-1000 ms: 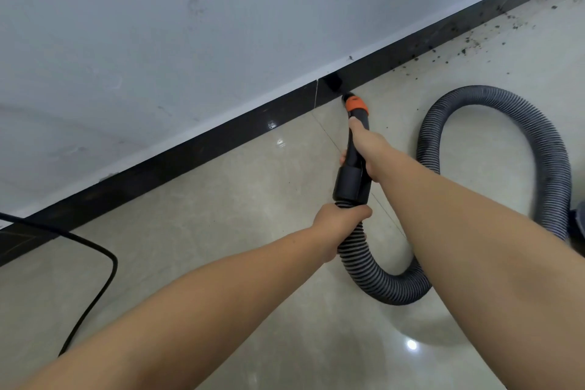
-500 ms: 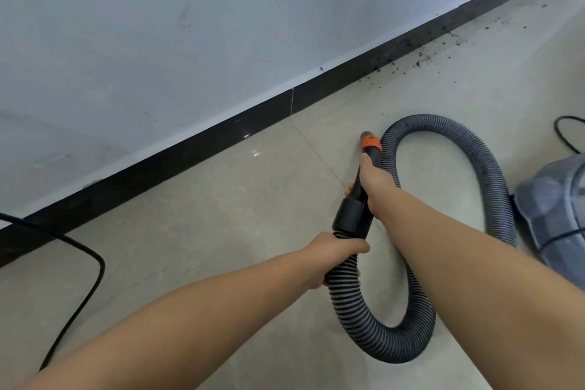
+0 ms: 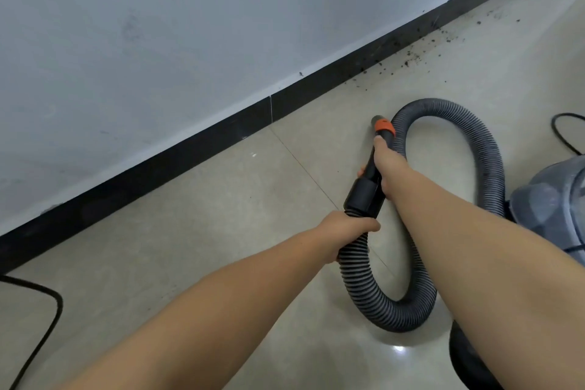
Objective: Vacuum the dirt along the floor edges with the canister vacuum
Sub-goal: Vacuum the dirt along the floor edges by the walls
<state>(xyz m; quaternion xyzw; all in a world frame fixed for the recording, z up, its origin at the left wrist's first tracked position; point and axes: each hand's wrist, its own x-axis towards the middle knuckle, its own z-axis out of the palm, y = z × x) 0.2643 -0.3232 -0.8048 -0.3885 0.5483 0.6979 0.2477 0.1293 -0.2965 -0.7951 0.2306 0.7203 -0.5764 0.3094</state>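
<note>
Head view, off the black baseboard point(image 3: 190, 165): nozzle point(image 3: 378, 152) held clear of it, right hand point(image 3: 384, 165) wrapped round the tube to aim, left hand point(image 3: 345, 231) clamped on the ribbed hose point(image 3: 357, 272) to steady. Dirt point(image 3: 408, 57) lies against the baseboard, farther right. Open floor between; canister point(image 3: 550, 199) sits well off.

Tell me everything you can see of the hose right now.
The hose is dark grey, ribbed and looks like flexible plastic. It ends in a black rigid nozzle with an orange collar. It loops over the floor toward the canister. The left hand grips its ribbed end; the right hand holds the nozzle.
</note>
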